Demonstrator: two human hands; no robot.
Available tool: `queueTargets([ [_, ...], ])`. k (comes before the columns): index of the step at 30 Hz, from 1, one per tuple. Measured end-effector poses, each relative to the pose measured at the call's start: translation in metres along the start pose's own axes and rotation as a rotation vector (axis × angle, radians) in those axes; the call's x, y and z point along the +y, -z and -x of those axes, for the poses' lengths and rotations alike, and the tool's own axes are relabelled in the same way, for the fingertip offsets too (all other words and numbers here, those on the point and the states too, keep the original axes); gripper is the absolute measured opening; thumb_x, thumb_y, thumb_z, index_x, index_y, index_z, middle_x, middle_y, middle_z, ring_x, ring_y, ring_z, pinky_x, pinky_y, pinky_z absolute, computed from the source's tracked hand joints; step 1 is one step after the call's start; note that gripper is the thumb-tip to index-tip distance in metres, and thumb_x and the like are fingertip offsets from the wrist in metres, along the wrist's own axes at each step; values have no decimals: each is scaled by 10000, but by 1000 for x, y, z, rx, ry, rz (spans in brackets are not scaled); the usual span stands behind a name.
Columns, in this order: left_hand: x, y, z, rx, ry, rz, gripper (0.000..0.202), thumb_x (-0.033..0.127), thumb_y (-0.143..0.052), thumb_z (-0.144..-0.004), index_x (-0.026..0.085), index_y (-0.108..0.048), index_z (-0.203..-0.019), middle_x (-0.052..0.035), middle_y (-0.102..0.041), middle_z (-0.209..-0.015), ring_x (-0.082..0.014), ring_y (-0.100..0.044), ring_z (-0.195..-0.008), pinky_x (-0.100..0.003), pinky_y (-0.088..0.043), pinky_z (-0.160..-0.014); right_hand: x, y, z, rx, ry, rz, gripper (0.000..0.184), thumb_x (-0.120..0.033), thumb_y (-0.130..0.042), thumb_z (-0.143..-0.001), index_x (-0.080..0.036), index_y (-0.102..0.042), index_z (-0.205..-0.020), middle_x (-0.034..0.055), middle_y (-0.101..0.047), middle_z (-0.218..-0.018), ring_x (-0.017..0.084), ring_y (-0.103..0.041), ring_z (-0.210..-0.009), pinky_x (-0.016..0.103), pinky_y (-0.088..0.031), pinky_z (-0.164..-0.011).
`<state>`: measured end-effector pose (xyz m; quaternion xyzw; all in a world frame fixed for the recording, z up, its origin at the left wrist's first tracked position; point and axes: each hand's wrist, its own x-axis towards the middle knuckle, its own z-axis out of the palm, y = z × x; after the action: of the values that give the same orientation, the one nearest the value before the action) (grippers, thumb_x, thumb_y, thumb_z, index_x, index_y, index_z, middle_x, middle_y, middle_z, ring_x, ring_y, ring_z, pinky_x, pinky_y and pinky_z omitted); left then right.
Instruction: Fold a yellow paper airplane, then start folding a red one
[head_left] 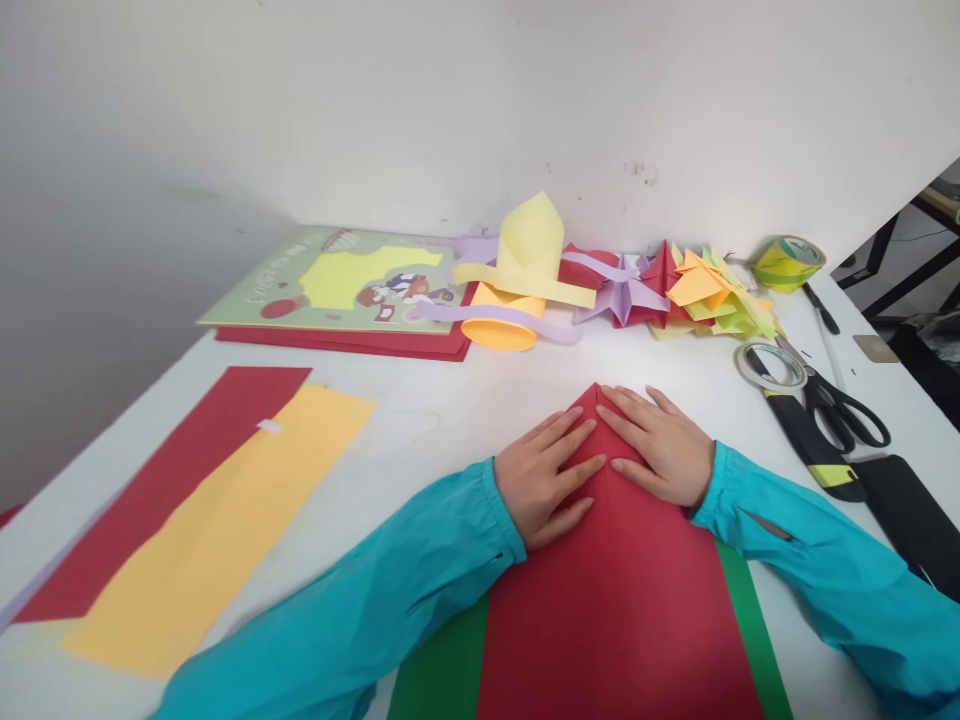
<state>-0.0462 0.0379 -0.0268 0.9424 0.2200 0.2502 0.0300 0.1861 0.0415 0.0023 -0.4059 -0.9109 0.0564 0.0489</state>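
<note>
Head view: your left hand (551,475) lies flat on the folded tip of a red sheet (615,600), its grip spread and pinching nothing. Your right hand (656,445) rests across the fold from it, grip spread likewise, palm down. The sheet lies in the middle of the counter (420,440), its point toward the far edge, its lower part running out of view. A green sheet (442,655) shows beneath it on both sides. Toward the counter's left edge, an orange sheet (232,520) overlaps a dark red strip (157,500). Along the far edge stand a pale-yellow paper shape (531,240) and an orange folded piece (701,280). Near the right edge lie black-handled scissors (821,387) and a black-and-yellow cutter (796,435).
</note>
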Motion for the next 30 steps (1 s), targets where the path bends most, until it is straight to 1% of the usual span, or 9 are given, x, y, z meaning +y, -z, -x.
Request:
queueTargets([
  [15,-1,1,0,2,-11,20,387,300,-488,-879,110,-571,-1206,-236,-514,-1321,-364,-334,-1356,-570,-382,-1036,1,0,0,3,3,1,604,-423,-402,-921,-118,-342,-1439,149,-236,-1540,297,-262,-1400,560,-231,-1106],
  [30,-1,0,-1,-1,-15,-3,370,308,-486,-881,124,-572,-1190,-224,-512,-1330,-360,-339,-1353,-569,-381,-1036,4,-2,1,-2,21,-15,608,-431,-389,-929,-126,-323,-1451,158,-228,-1541,307,-251,-1402,580,-228,-1101],
])
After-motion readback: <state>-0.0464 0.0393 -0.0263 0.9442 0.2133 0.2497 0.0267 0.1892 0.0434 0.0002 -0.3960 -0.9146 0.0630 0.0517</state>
